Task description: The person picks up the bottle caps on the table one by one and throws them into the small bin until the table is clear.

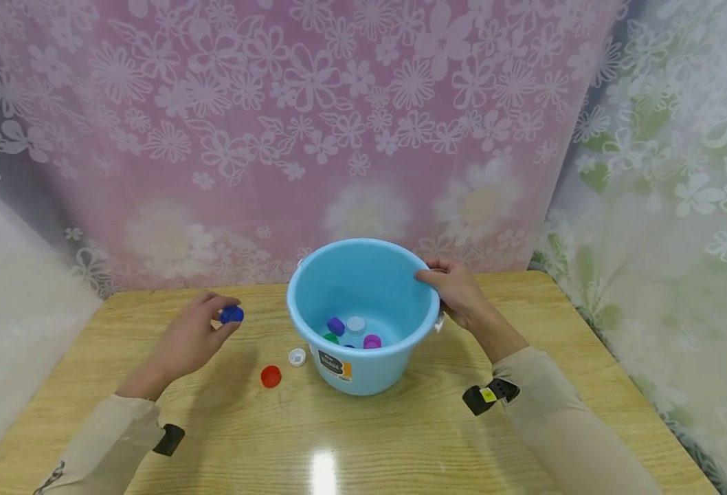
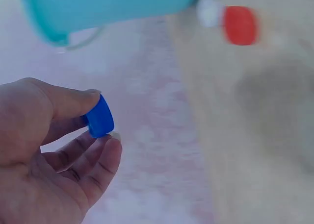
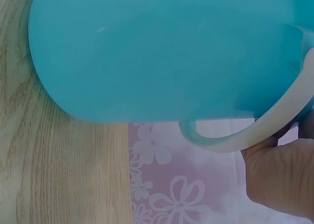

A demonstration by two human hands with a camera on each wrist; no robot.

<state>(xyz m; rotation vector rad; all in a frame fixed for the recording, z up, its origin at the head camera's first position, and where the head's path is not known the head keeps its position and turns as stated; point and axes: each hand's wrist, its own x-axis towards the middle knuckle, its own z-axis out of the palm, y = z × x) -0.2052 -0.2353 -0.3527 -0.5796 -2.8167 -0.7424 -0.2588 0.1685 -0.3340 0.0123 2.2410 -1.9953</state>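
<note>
Between thumb and fingers, my left hand point(image 1: 194, 335) pinches a blue bottle cap point(image 1: 231, 314), raised above the table left of the bucket. In the left wrist view the same blue cap point(image 2: 100, 117) shows side-on at the fingertips. My right hand point(image 1: 456, 292) grips the right rim of the light blue bucket point(image 1: 363, 371), thumb over the edge. Inside the bucket lie several caps, among them a purple cap point(image 1: 335, 326), a white cap point(image 1: 356, 325) and a magenta cap point(image 1: 372, 342); the front rim partly hides others. The bucket's white handle point(image 3: 274, 123) hangs beside my right hand.
A red cap point(image 1: 271, 376) and a small white cap point(image 1: 297, 357) lie on the wooden table point(image 1: 246, 440), left of the bucket. Behind the table's far edge hangs a pink flowered curtain point(image 1: 363, 137). Another flowered curtain point(image 1: 679, 206) borders the right side.
</note>
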